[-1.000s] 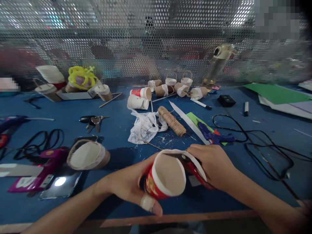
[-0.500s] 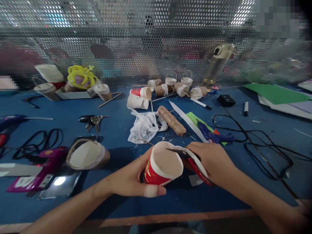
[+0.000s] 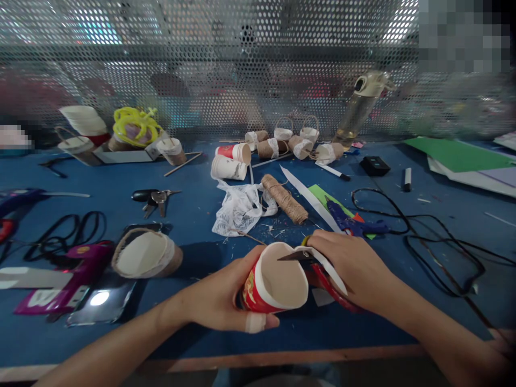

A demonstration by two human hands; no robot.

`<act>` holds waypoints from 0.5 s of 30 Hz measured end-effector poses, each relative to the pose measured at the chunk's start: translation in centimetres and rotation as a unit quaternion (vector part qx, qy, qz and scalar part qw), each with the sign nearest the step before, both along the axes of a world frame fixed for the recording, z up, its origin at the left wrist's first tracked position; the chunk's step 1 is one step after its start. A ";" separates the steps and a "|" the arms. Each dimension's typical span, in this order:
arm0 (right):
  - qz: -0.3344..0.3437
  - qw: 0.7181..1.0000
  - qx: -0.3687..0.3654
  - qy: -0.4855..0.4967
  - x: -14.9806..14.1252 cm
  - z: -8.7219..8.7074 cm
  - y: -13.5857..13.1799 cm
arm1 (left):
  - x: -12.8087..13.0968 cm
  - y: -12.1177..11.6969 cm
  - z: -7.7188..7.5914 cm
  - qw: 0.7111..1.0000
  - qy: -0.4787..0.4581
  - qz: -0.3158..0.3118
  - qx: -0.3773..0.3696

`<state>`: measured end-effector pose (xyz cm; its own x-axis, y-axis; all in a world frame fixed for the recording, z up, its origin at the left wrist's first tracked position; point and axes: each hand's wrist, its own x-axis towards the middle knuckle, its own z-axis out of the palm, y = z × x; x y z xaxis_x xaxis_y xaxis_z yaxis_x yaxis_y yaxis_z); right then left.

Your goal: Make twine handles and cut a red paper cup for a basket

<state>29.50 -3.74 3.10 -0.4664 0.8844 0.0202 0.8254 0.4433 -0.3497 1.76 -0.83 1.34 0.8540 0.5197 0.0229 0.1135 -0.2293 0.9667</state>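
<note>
My left hand (image 3: 226,298) wraps round a red paper cup (image 3: 258,293), its white inside tilted up towards me; a bandage circles the thumb. In my right hand (image 3: 350,263) is a pair of scissors (image 3: 322,277) with red handles and dark blades, one blade lying inside the cup's upper right rim. A strip cut from the cup's edge (image 3: 328,263) curls off beside the scissors, next to my right fingers. Beyond the hands lie a roll of jute twine (image 3: 284,199) and crumpled white lace (image 3: 237,209).
At the left are a twine-trimmed cup (image 3: 175,258), a phone (image 3: 100,309), a purple glue gun (image 3: 76,269) and keys (image 3: 159,199). A blue glue gun (image 3: 350,223) with a looping cord lies right. Small twine-wrapped baskets (image 3: 272,149) and a bottle (image 3: 358,110) stand behind, before a perforated metal screen (image 3: 226,70).
The cup was tipped and shifted slightly in my left hand, first up, then back down and right. The scissors' blades have moved with it at the rim; more blade showed half a second ago.
</note>
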 end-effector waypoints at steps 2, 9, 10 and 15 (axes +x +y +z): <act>0.001 1.000 -0.007 -0.007 0.3 -0.3 0.0 | 0.0 0.0 -0.1 1.000 -0.001 -0.015 0.015; 0.012 1.000 0.016 0.006 0.7 -1.0 0.1 | -0.2 0.2 -0.3 0.998 -0.010 -0.033 0.044; 0.019 1.000 0.018 0.008 0.6 -1.0 0.2 | -0.1 0.2 -0.3 0.998 -0.014 -0.042 0.048; 0.045 0.999 0.003 0.004 0.4 -1.1 0.3 | -0.1 0.3 -0.8 0.997 -0.039 -0.065 0.031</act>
